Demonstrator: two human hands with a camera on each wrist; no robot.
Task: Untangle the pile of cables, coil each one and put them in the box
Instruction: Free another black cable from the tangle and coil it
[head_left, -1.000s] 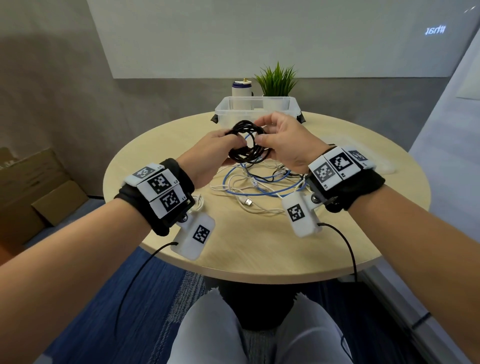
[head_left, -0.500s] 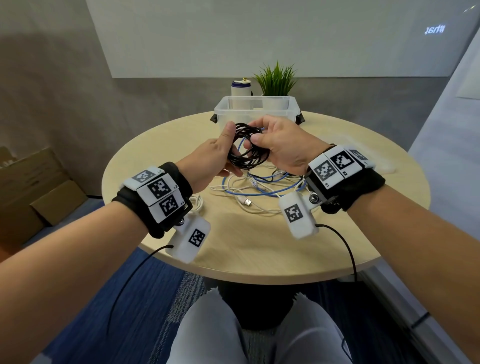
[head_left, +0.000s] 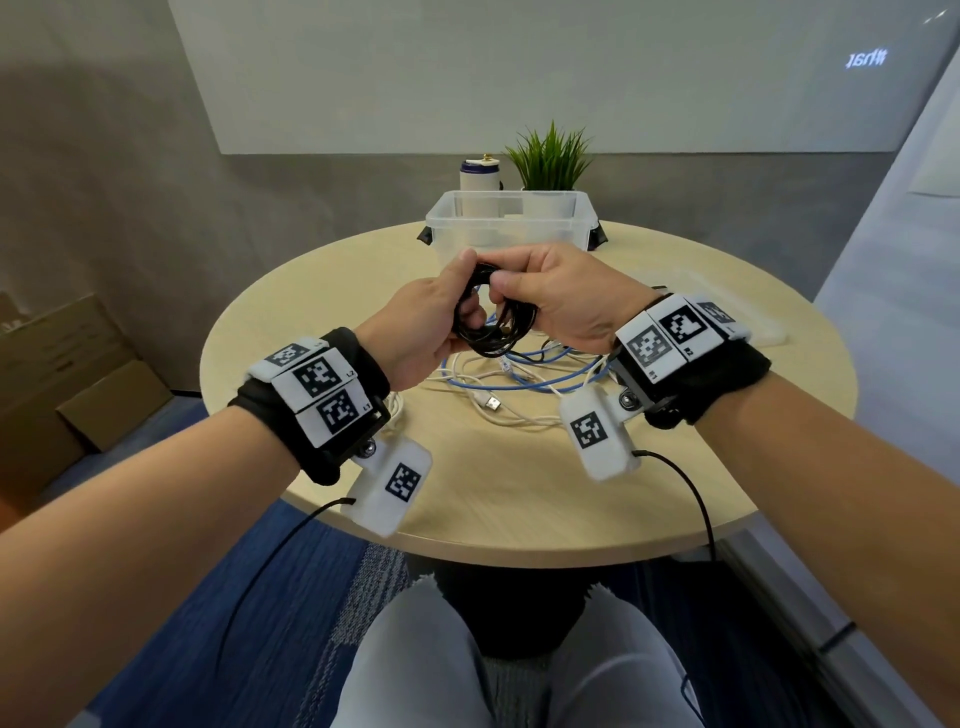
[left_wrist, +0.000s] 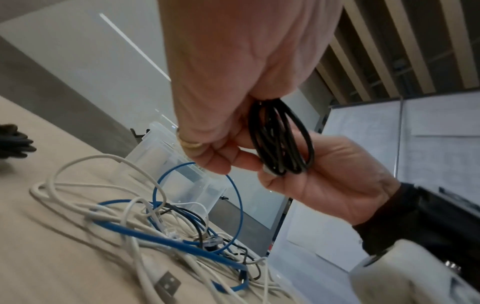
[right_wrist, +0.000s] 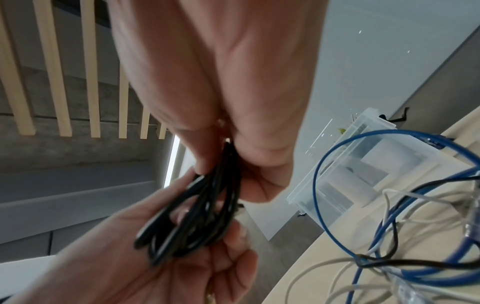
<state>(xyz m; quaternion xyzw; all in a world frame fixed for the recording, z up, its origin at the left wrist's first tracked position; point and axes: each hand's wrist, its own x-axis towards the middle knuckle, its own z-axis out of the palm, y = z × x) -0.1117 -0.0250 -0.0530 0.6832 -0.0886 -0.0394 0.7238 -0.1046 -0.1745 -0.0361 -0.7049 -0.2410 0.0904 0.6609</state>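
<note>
At frame centre in the head view, the left hand (head_left: 426, 317) and right hand (head_left: 561, 296) both grip a coiled black cable (head_left: 493, 327), fingers curled round its loops, held above the table (head_left: 519, 493). This coil looks nearly finished but isn't boxed. The clear plastic box (head_left: 511, 223), upper centre, appears empty. Below the hands, blue cable (head_left: 524, 384) and white cables (head_left: 467, 395) remain tangled, so most work remains

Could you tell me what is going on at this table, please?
A person is sorting cables. Both the left hand and the right hand hold a coiled black cable above the round table. A tangle of blue and white cables still lies beneath, and the clear plastic box waits behind.
</note>
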